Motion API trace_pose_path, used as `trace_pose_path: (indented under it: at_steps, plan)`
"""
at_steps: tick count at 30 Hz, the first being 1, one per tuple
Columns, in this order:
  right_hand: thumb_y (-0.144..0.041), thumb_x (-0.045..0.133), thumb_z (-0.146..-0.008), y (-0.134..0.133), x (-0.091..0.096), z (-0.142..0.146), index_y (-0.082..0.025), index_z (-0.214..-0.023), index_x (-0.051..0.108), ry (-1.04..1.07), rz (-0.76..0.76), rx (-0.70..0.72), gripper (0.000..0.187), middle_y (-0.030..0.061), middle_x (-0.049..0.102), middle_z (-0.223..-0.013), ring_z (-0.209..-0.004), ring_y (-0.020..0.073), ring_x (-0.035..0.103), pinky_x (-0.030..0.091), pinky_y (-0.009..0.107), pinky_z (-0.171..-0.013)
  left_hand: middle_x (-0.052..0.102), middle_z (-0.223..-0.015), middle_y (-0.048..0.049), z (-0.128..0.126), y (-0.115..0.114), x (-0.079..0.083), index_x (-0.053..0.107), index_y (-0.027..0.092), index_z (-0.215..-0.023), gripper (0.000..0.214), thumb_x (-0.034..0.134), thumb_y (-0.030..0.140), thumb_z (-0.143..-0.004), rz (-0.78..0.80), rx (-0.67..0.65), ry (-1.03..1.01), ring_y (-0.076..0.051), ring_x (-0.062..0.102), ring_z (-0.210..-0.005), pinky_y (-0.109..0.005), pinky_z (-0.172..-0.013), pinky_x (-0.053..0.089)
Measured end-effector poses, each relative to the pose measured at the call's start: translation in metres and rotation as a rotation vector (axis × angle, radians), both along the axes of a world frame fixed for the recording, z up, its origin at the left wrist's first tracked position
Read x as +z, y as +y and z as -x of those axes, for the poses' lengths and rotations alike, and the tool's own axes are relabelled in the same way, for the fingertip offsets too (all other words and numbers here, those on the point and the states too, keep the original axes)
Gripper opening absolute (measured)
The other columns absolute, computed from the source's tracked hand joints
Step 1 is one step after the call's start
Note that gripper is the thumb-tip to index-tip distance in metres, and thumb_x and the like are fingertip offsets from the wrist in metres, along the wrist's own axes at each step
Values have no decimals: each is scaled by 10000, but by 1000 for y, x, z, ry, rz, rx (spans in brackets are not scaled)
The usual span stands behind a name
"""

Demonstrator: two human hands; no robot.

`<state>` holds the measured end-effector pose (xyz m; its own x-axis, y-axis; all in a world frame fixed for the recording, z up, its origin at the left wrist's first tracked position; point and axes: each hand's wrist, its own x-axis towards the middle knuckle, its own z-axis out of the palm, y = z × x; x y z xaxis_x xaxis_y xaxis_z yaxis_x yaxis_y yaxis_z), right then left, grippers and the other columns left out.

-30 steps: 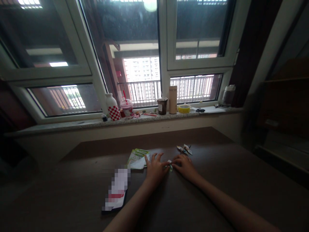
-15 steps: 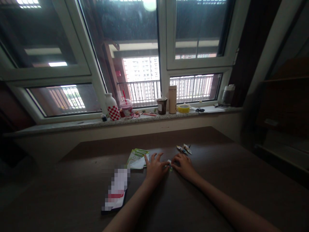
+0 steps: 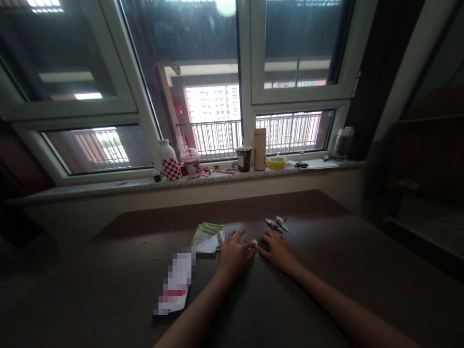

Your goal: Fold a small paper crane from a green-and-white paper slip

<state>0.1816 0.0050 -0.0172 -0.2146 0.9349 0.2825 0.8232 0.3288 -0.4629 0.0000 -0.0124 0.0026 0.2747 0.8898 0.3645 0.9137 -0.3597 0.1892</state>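
Far folded pieces (image 3: 278, 224) look done, small paper (image 3: 255, 241) unfinished; left hand (image 3: 234, 253) has fingers spread, right hand (image 3: 277, 249) curls, grip unclear.

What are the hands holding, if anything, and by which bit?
Fingers of both hands meet at a small white-and-green piece: left grip at its left side, right grip at its right. Whether it is pinched cannot be told.
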Motion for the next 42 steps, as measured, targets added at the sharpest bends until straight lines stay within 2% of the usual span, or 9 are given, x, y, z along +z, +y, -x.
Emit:
trace_pose_path:
  at_steps: [8, 16, 31, 36, 42]
  plan:
    - [-362, 617, -861, -7, 6, 1, -252, -977, 654, -28, -28, 11, 164, 37, 620, -1100, -1106, 237, 534, 363, 392, -997, 561, -1407, 9, 1, 0, -2, 732, 465, -1043, 205, 650, 447, -856, -16, 2, 1, -328, 412, -1333, -759, -1118, 32]
    - [-341, 549, -914, -5, 2, -5, -258, -979, 655, 39, -8, 65, 149, 36, 633, -1114, -1125, 228, 533, 356, 400, -1023, 560, -1409, 2, 0, 0, 0, 730, 464, -1046, 205, 645, 450, -861, 10, 5, 7, -323, 416, -1329, -763, -1111, 51]
    - [-371, 649, -829, -5, 1, -8, -267, -980, 650, 22, -37, 98, 184, 36, 621, -1116, -1129, 244, 533, 359, 426, -1038, 567, -1398, 12, 1, 2, -4, 725, 479, -1048, 206, 633, 478, -863, -18, 9, 18, -331, 425, -1322, -780, -1099, 75]
    - [-388, 693, -788, -9, 4, -10, -267, -1020, 641, 16, -18, 118, 266, 38, 607, -1158, -1161, 251, 521, 349, 438, -1056, 565, -1403, 11, 1, 2, -3, 721, 483, -1057, 213, 636, 472, -863, -7, 11, 20, -328, 423, -1325, -780, -1098, 79]
    - [-389, 652, -830, -8, 4, -11, -273, -1035, 633, 34, -4, 124, 236, 34, 613, -1156, -1176, 245, 515, 330, 448, -1073, 561, -1407, 8, 2, 2, -4, 719, 482, -1065, 217, 632, 469, -866, -2, 1, 3, -326, 418, -1331, -773, -1105, 65]
